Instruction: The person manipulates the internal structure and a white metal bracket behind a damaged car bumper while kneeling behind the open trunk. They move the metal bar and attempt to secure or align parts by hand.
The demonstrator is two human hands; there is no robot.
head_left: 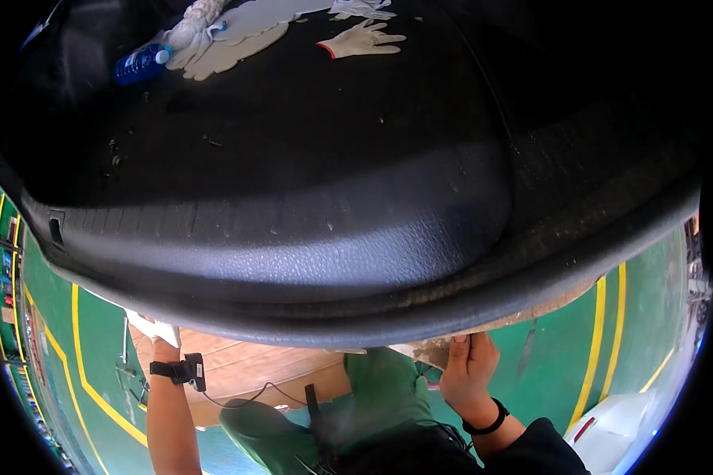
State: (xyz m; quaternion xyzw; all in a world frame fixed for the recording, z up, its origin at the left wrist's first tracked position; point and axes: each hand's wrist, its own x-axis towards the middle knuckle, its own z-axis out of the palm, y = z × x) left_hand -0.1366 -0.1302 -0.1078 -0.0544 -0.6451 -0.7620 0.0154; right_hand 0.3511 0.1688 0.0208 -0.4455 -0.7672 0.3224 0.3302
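Observation:
My right hand is raised just under the lip of a black trunk floor, with its fingers curled and pressed together. Its fingertips meet the mottled brown-white edge of a panel, mostly hidden beneath the lip; what the fingers hold is not plain. Farther left, my left hand reaches up under the same lip, next to a white piece that looks like cloth or paper. The trunk edge and this white piece hide its fingers. A black strap with a small box circles the left wrist, trailing a cable.
Inside the trunk lie a white work glove, a blue bottle, more white gloves and several small screws. A light brown board is below the lip. The green floor has yellow lines; a white car stands lower right.

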